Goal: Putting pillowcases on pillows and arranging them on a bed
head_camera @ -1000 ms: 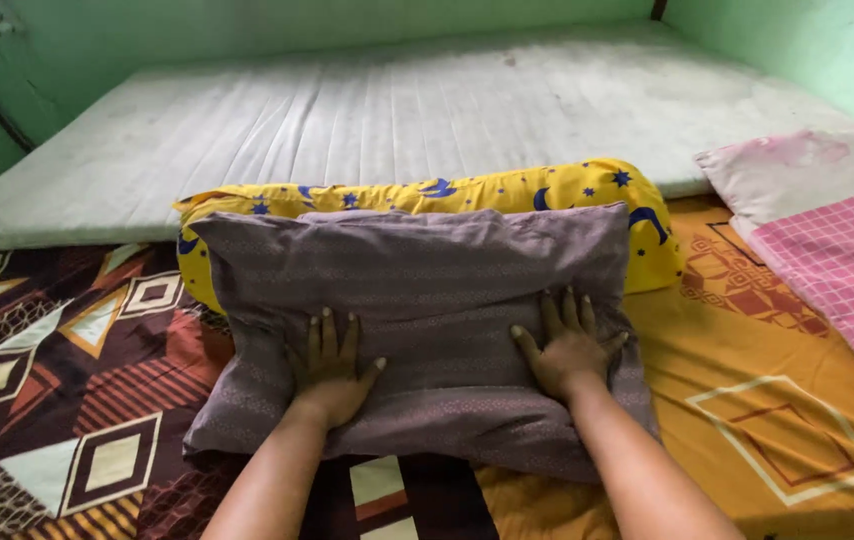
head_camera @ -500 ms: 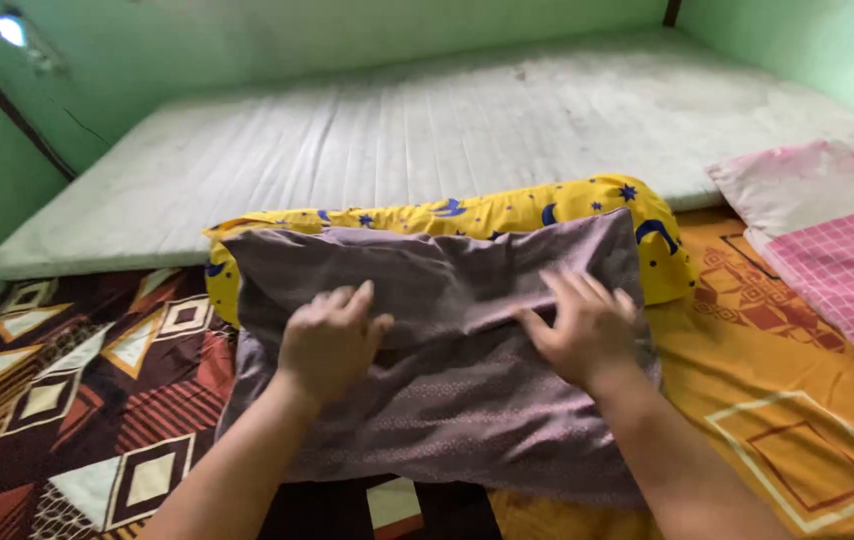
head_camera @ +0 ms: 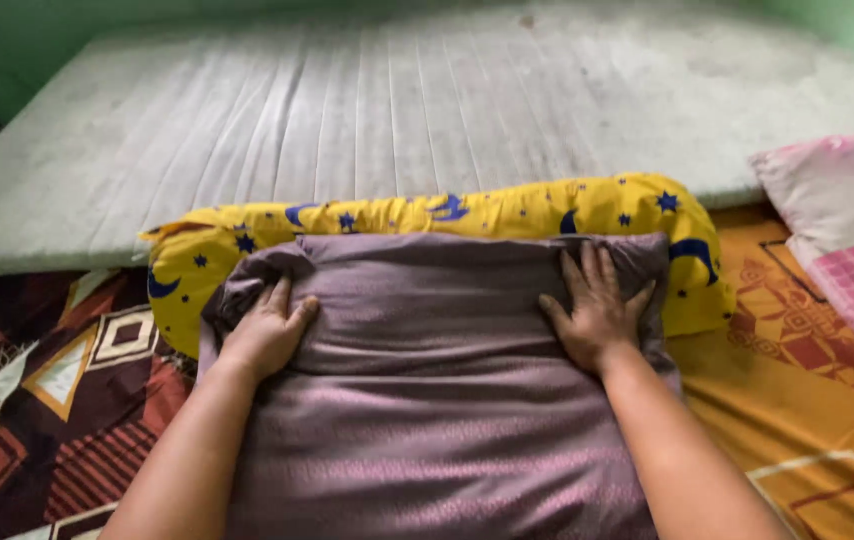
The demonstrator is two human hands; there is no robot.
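Two hands now press flat, fingers spread, on the purple cloth pillow's (head_camera: 437,400) far corners: left hand (head_camera: 267,335), right hand (head_camera: 597,315). They have shifted forward; yellow star-print bolster (head_camera: 427,215) just beyond.

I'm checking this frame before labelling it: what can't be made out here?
- Head view: the purple pillow's near end is cut off by the bottom edge.
- Most of the yellow bolster lies hidden behind that pillow.
- The pink pillow runs off the right edge.
- Palms of left hand and right hand face down, unseen.
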